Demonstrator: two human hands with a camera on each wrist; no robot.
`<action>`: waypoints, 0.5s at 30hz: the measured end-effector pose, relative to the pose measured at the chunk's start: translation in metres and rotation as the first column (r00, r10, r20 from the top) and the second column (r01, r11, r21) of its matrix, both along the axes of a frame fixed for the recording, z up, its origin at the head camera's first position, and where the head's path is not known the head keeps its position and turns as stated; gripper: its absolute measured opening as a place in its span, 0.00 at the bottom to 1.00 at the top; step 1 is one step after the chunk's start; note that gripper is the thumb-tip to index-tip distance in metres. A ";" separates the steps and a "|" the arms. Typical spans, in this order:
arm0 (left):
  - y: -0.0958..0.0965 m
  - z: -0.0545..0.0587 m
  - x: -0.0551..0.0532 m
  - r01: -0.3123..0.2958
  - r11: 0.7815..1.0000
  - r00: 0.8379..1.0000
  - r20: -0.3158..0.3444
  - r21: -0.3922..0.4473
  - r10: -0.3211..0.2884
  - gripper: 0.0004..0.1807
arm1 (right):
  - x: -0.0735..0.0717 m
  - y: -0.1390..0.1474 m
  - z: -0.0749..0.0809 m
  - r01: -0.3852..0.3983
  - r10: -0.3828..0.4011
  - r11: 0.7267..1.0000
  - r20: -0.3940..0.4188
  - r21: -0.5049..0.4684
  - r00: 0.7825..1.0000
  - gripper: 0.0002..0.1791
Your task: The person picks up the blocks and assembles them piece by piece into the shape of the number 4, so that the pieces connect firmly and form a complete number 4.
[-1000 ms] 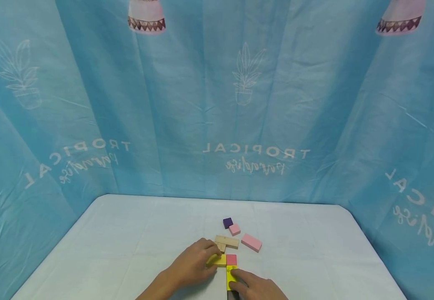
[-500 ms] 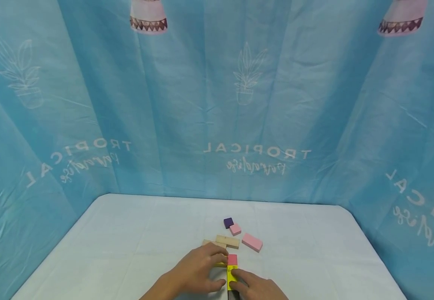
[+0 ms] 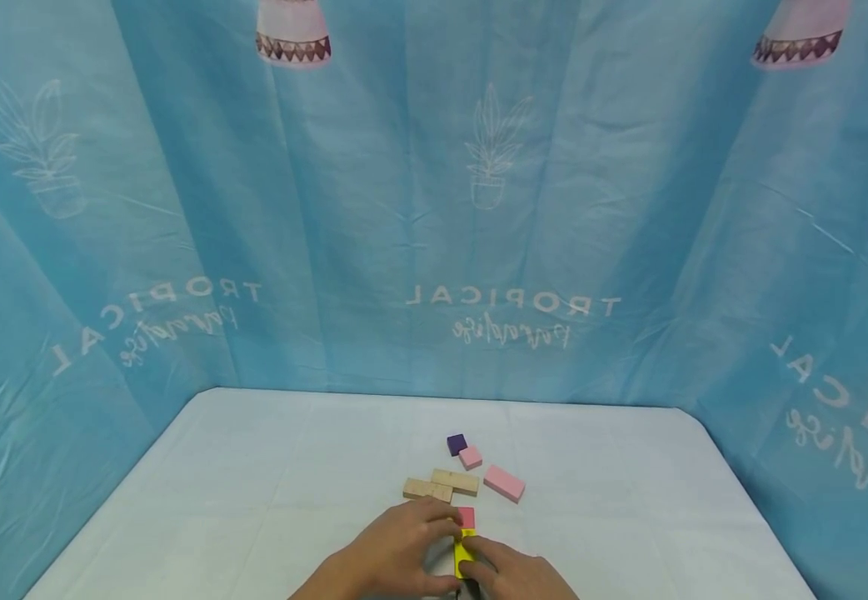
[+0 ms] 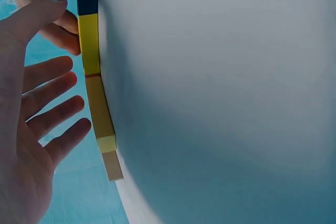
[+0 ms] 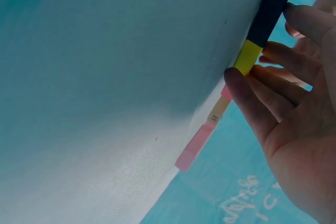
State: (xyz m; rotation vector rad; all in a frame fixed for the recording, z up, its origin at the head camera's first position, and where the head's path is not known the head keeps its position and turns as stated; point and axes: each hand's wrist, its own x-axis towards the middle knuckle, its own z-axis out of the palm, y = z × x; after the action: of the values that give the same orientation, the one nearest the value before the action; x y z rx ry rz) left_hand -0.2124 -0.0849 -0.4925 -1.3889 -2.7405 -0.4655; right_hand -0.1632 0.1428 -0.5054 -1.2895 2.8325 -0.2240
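A row of blocks runs toward me: a red-pink cube [image 3: 466, 517], a yellow block [image 3: 461, 553] and a dark block [image 5: 270, 9]. My right hand [image 3: 521, 572] rests its fingertips along the yellow and dark blocks from the right, fingers mostly straight. On the left side, my left hand [image 3: 410, 546] reaches over with spread, relaxed fingers, its fingertips right at the cube and the yellow block. The left wrist view shows a second yellow block [image 4: 101, 109] in front of these fingers; in the head view the left hand hides it.
Beyond the hands lie two plain wooden blocks [image 3: 428, 490], a long pink block [image 3: 505, 483], a small pink cube [image 3: 470, 457] and a dark purple cube [image 3: 456, 445]. They sit on a white table [image 3: 314, 450] with a blue curtain [image 3: 374, 233] behind it.
My left hand has let go of the second yellow block and shifted right and nearer, over the row. The left wooden block shows more fully. My right hand stays in place.
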 end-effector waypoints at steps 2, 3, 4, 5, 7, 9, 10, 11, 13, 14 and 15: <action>0.000 0.000 0.001 0.001 1.000 1.000 -0.003 -0.008 -0.001 0.31 | 0.000 -0.001 0.000 -0.002 0.002 1.000 -0.012 -0.009 1.000 0.32; 0.000 0.000 0.001 0.000 1.000 1.000 0.001 -0.013 0.000 0.32 | 0.000 -0.001 0.000 -0.003 0.002 1.000 -0.013 -0.011 1.000 0.32; 0.000 0.000 0.002 0.001 1.000 1.000 0.002 -0.019 -0.001 0.32 | 0.000 -0.001 0.001 -0.003 0.003 1.000 -0.012 -0.012 1.000 0.32; 0.000 0.000 0.002 0.000 1.000 1.000 0.002 -0.025 0.000 0.33 | 0.000 -0.002 0.001 -0.001 0.001 1.000 -0.011 -0.011 1.000 0.32; 0.000 0.000 0.002 0.000 0.999 1.000 0.001 -0.032 0.000 0.33 | 0.000 -0.002 0.001 0.000 -0.001 1.000 -0.005 -0.011 1.000 0.32; 0.000 -0.001 0.002 0.005 1.000 1.000 -0.001 -0.029 -0.005 0.33 | -0.001 -0.002 0.000 0.000 0.000 1.000 0.001 -0.013 1.000 0.32; 0.000 -0.002 0.002 0.011 1.000 1.000 -0.007 -0.023 -0.011 0.33 | -0.001 -0.001 0.000 0.000 0.000 1.000 0.000 -0.017 1.000 0.32; 0.000 -0.002 0.001 0.016 1.000 1.000 -0.012 -0.016 -0.016 0.33 | -0.001 -0.001 -0.001 0.001 -0.001 1.000 0.000 -0.021 1.000 0.32; 0.000 -0.003 0.002 0.027 1.000 0.999 -0.025 -0.005 -0.027 0.33 | -0.001 0.000 -0.002 0.000 0.000 0.999 0.009 -0.032 1.000 0.33; 0.000 -0.004 0.001 0.029 1.000 0.999 -0.031 -0.003 -0.029 0.34 | -0.001 0.000 -0.003 0.000 0.001 0.999 0.009 -0.034 1.000 0.33; 0.000 -0.004 0.002 0.029 1.000 0.999 -0.034 -0.002 -0.029 0.34 | -0.001 0.000 -0.003 -0.001 0.001 0.999 0.010 -0.037 1.000 0.33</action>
State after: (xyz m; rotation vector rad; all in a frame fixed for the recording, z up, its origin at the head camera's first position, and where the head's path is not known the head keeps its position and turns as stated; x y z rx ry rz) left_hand -0.2109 -0.0853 -0.4965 -1.4256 -2.6981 -0.4364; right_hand -0.1642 0.1433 -0.5084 -1.2925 2.8328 -0.2825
